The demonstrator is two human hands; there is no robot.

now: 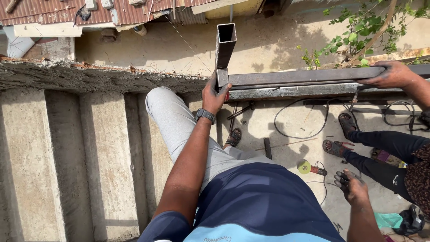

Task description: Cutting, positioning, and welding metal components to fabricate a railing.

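My left hand (214,95) is closed around the joint where an upright square steel tube (225,42) meets a long horizontal steel rail (304,77); a dark watch sits on that wrist. The tube's open top end faces me. The rail runs right along the edge of a concrete ledge (89,76). My right hand (350,186), grimy, hangs low at my side with loosely spread fingers and nothing visible in it. Another person's hand (392,74) rests on the rail at the far right.
Concrete steps (67,157) drop away on the left. On the floor below lie a yellow-green tape roll (305,167), red-handled pliers (341,145), loose black cable (295,121) and metal offcuts. The other person's sandalled feet (347,123) and dark trousers are at right. A leafy plant (363,27) grows beyond the ledge.
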